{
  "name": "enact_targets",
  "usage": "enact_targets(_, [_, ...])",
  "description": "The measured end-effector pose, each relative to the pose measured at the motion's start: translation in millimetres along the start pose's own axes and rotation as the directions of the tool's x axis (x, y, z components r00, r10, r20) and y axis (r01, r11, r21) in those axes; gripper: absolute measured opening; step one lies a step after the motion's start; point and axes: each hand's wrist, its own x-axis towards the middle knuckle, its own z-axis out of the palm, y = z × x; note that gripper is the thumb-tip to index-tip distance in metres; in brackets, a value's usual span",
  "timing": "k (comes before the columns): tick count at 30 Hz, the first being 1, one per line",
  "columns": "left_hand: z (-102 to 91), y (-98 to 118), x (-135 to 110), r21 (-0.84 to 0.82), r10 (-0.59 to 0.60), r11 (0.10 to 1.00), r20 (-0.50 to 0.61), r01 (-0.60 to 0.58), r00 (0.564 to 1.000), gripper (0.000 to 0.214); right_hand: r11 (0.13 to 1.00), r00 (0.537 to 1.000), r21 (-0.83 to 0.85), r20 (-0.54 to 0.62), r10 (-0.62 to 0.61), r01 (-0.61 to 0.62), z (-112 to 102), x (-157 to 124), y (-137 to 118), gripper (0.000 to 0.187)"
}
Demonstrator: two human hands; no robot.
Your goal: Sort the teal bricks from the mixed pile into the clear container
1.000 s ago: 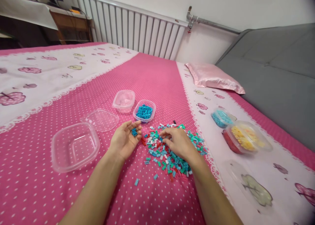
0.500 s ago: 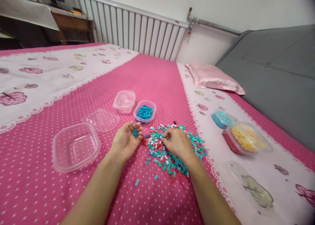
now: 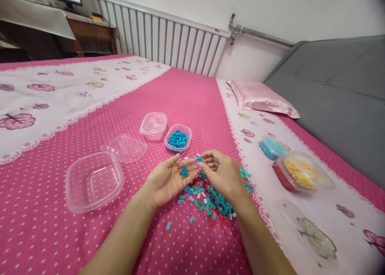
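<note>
My left hand (image 3: 168, 179) is turned palm up over the left edge of a pile of small bricks (image 3: 210, 198), mixed teal, blue, red and white. A few blue bricks (image 3: 184, 172) lie on its cupped fingers. My right hand (image 3: 222, 174) hovers just to the right, fingertips curled and pinched beside the left fingertips; what it pinches is too small to name. Just beyond the hands stands a small clear tub of blue bricks (image 3: 178, 139), with an empty small tub (image 3: 152, 125) next to it.
A large empty clear container (image 3: 93, 182) and a clear lid (image 3: 126, 148) lie left on the pink dotted bedspread (image 3: 180, 94). At right are a lidded tub of light-blue bricks (image 3: 272, 147), stacked tubs of yellow and red bricks (image 3: 297, 172), a lid (image 3: 313, 231) and a pink pillow (image 3: 261, 99).
My left hand has slid right and lifted over the pile with the blue bricks. My right hand has risen off the pile and met the left fingertips.
</note>
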Motion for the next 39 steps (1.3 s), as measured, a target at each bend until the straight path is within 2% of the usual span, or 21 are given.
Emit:
enact_targets(3, [0.1,-1,1,-0.028,-0.026,0.999,0.005,0.026,1.000,0.032,0.995,0.996,0.060,-0.040,-0.079,0.082,0,-3,-4,0.034])
enact_targets(5, [-2.0,3,1,-0.023,0.052,0.998,-0.084,-0.054,0.995,0.029,0.995,0.990,-0.028,-0.103,-0.098,0.095,0,-1,0,0.033])
enact_targets(6, [-3.5,5,1,-0.008,0.114,0.993,-0.145,-0.117,0.983,0.027,0.990,0.988,-0.084,-0.100,-0.121,0.113,1,0,3,0.032])
enact_targets(8, [-7.0,12,-1,0.035,0.254,0.967,-0.252,-0.253,0.934,0.026,0.962,0.979,-0.187,0.008,-0.202,0.200,7,2,9,0.030])
enact_targets(11, [-11.3,19,-4,0.050,0.377,0.923,-0.307,-0.381,0.874,0.028,0.887,0.916,-0.255,0.227,-0.332,0.385,24,1,16,0.029])
enact_targets(13, [-13.2,21,-5,0.023,0.383,0.919,-0.297,-0.395,0.875,0.029,0.844,0.873,-0.274,0.308,-0.378,0.462,37,-1,19,0.031])
enact_targets(15, [-14.3,21,-5,-0.004,0.361,0.926,-0.290,-0.379,0.886,0.029,0.814,0.854,-0.305,0.344,-0.390,0.494,49,-3,22,0.033])
enact_targets(20, [-15.0,20,-3,-0.041,0.311,0.941,-0.294,-0.337,0.904,0.029,0.784,0.876,-0.400,0.307,-0.372,0.474,59,-2,28,0.024])
enact_targets(24, [-15.4,20,-2,-0.046,0.317,0.937,-0.301,-0.346,0.899,0.028,0.761,0.892,-0.471,0.306,-0.334,0.447,53,0,26,0.012])
enact_targets(28, [-15.9,20,-2,-0.044,0.320,0.937,-0.300,-0.348,0.899,0.027,0.770,0.902,-0.475,0.291,-0.319,0.425,44,1,26,0.008])
enact_targets(34, [-13.2,17,-1,-0.020,0.305,0.946,-0.287,-0.324,0.908,0.029,0.882,0.955,-0.366,0.116,-0.274,0.298,29,7,27,0.012])
enact_targets(39, [-9.4,13,-1,0.041,0.262,0.964,-0.264,-0.261,0.928,0.027,0.953,0.980,-0.254,-0.068,-0.189,0.166,13,13,28,0.006])
